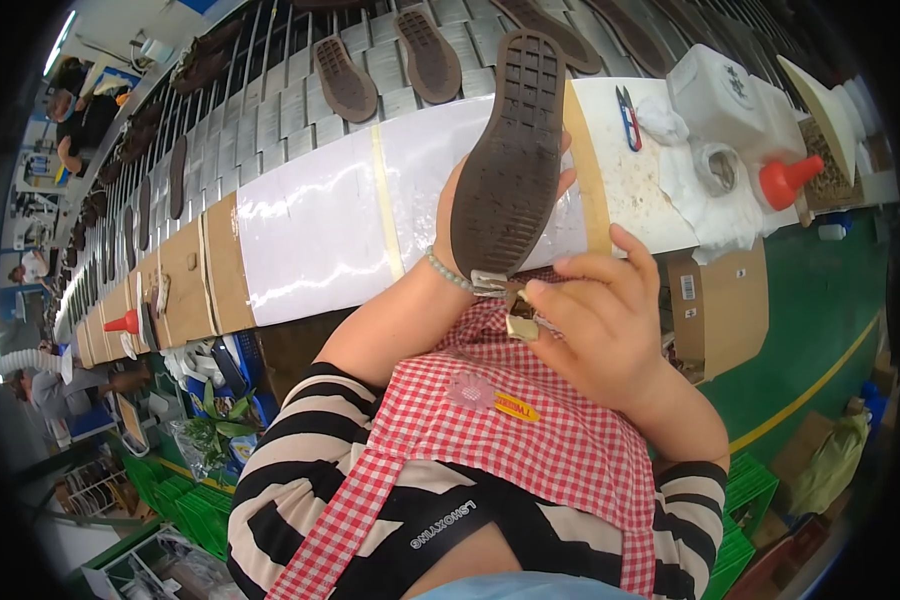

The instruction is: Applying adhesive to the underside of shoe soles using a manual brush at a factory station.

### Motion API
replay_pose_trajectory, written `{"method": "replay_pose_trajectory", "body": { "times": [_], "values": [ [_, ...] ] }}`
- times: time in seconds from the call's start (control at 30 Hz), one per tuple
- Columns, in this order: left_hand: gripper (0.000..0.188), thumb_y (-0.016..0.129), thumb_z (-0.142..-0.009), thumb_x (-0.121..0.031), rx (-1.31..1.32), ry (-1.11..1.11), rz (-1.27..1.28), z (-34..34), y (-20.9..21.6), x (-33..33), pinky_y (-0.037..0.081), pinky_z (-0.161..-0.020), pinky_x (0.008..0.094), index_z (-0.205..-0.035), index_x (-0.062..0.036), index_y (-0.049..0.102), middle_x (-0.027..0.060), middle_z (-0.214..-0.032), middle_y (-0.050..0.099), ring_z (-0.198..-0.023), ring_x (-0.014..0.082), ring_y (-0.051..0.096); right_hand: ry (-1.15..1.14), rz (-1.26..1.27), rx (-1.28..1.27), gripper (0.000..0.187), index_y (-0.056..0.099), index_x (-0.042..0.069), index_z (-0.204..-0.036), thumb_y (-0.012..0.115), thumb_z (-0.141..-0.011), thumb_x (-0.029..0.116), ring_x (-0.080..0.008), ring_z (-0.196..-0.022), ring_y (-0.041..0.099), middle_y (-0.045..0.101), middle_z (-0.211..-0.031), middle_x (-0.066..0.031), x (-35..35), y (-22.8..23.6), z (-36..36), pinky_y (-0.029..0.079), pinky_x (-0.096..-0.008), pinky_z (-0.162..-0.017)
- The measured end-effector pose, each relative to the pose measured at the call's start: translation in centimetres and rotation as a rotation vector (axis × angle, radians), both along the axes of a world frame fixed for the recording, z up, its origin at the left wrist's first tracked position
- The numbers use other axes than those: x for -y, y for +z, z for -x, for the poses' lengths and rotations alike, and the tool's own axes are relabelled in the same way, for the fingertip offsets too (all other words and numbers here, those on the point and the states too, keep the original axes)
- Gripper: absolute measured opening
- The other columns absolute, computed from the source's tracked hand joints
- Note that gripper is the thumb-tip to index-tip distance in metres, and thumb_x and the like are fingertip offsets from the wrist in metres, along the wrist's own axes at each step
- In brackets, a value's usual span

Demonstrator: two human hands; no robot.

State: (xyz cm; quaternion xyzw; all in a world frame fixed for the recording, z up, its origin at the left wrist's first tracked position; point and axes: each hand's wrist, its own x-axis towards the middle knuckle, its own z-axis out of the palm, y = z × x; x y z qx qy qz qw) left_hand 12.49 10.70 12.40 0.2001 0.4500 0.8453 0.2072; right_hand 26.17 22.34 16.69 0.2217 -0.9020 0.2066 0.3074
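Observation:
A brown shoe sole is held up in front of me, its treaded underside toward the view. My left hand is closed round it from behind, fingertips showing past its right edge. At the sole's lower end sits a small pale metallic piece, perhaps a buckle. Beside that end my right hand is closed in a pinch. Yellowish covers wrap its thumb and a fingertip. What it pinches is too small to make out. The upper side of the sole is hidden.
More brown soles lie on the slatted metal conveyor beyond the white-covered ledge. Rightward are blue-and-red thread snips, a white container and a red nozzle cap. A cardboard box stands below. People work far left.

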Motion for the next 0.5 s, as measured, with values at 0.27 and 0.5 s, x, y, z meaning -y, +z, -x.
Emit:
{"method": "replay_pose_trajectory", "body": {
  "times": [0.27, 0.5],
  "values": [
    [0.048, 0.034, -0.108, -0.025, 0.494, -0.304, -0.384, -0.3, -2.4, 0.5, 0.046, -0.111, 0.0494, -0.146, 0.0032, 0.042, 0.0222, -0.145, 0.050, -0.129, 0.0361, 0.055, 0.007, 0.154, 0.121, 0.047, 0.070, 0.007, -0.109, 0.088, -0.066, 0.012, -0.0278, -0.104, 0.063, 0.067, -0.098, -0.0052, -0.4, 0.8, 1.9, 0.044, -0.0506, -0.102],
    [0.041, 0.041, -0.107, -0.017, 0.391, -0.341, -0.337, -2.0, -2.0, 0.4, 0.050, -0.107, 0.0408, -0.142, 0.0051, 0.047, 0.0199, -0.137, 0.057, -0.123, 0.0275, 0.060, -0.201, 0.231, 0.042, 0.044, 0.071, 0.007, -0.111, 0.083, -0.068, 0.008, -0.0281, -0.101, 0.062, 0.069, -0.095, -0.0060, -3.1, 1.6, 4.6, 0.046, -0.0403, -0.091]
  ]
}}
